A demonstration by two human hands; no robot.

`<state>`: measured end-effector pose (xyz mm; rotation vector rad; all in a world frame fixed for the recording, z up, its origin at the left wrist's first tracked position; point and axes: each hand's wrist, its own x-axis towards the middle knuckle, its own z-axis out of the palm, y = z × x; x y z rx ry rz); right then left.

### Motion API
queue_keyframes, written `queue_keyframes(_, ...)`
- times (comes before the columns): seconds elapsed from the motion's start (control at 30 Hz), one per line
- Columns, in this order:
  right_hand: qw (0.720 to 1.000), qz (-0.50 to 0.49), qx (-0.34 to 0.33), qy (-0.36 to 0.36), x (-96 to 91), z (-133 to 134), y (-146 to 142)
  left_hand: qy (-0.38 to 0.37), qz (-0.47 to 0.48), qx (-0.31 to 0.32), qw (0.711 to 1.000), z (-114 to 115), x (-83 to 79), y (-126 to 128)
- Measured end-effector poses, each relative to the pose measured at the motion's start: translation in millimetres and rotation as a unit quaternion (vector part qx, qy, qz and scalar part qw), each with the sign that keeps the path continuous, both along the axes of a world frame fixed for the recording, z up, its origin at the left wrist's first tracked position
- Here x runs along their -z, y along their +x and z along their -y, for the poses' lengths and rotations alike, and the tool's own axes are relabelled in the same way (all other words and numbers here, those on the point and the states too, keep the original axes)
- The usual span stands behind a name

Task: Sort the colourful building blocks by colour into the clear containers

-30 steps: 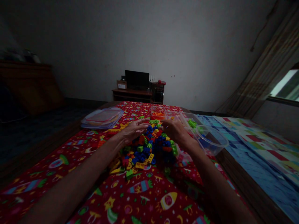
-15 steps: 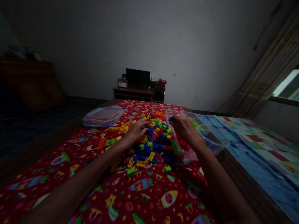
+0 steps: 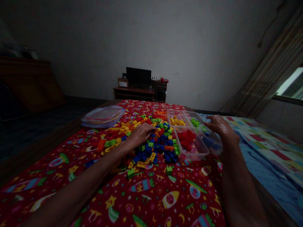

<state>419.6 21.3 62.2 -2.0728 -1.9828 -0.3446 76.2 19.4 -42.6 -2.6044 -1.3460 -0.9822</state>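
Observation:
My left hand (image 3: 141, 134) reaches into a mixed heap of toy building bricks (image 3: 163, 145) in red, yellow, green, blue and orange. Its fingers are bent together and pressed down among the bricks; whatever lies under the fingertips is hidden. My right hand (image 3: 221, 126) hovers at the right above a clear plastic container of blue bricks (image 3: 214, 145). Its fingers are apart and no brick shows in them. Between the hands stands a clear container (image 3: 195, 154) with red bricks (image 3: 187, 138). Behind it are containers of yellow bricks (image 3: 177, 121) and green bricks (image 3: 195, 122).
Orange bricks (image 3: 161, 114) fill another clear container at the back. A stack of plastic lids (image 3: 103, 116) lies left of the heap. Beneath everything is a red patterned cloth (image 3: 142, 201). A bed with a blue sheet (image 3: 258, 170) adjoins on the right.
My right hand has moved right, from beside the heap with a blue brick to above the blue-brick container, and that brick no longer shows. My left hand has shifted slightly right over the heap.

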Motion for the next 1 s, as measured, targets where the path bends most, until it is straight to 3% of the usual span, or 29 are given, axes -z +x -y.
queue_keyframes(0.1,0.997,-0.018,-0.068,0.039,0.7,0,-24,-0.022,0.036,-0.025,0.999,3,-6.9,6)
queue_keyframes(0.2,0.983,-0.030,-0.173,0.057,7.6,5,-58,-0.070,0.138,-0.056,0.986,9,-17.4,12)
queue_keyframes(0.33,0.939,-0.019,-0.340,0.040,24.3,18,-103,-0.188,0.315,-0.032,0.930,13,-28.7,17)
queue_keyframes(0.47,0.913,-0.037,-0.405,0.016,34.9,29,-133,-0.281,0.381,0.020,0.881,16,-35.9,20)
queue_keyframes(0.6,0.918,-0.033,-0.396,0.006,32.0,31,-140,-0.299,0.345,0.038,0.889,21,-41.3,23)
queue_keyframes(0.67,0.925,-0.026,-0.379,0.006,27.3,30,-135,-0.271,0.300,0.037,0.914,21,-42.5,22)
queue_keyframes(0.73,0.937,-0.014,-0.349,0.020,21.8,28,-126,-0.197,0.229,0.013,0.953,20,-40.7,17)
queue_keyframes(0.8,0.952,0.006,-0.303,0.046,16.0,24,-114,-0.107,0.140,-0.017,0.984,17,-34.9,7)
queue_keyframes(0.87,0.967,0.024,-0.242,0.071,10.3,18,-100,-0.048,0.059,-0.031,0.997,12,-25.7,-4)
queue_keyframes(1.0,0.988,0.044,-0.121,0.081,1.2,7,-65,-0.027,-0.012,-0.053,0.998,0,-7.6,-19)
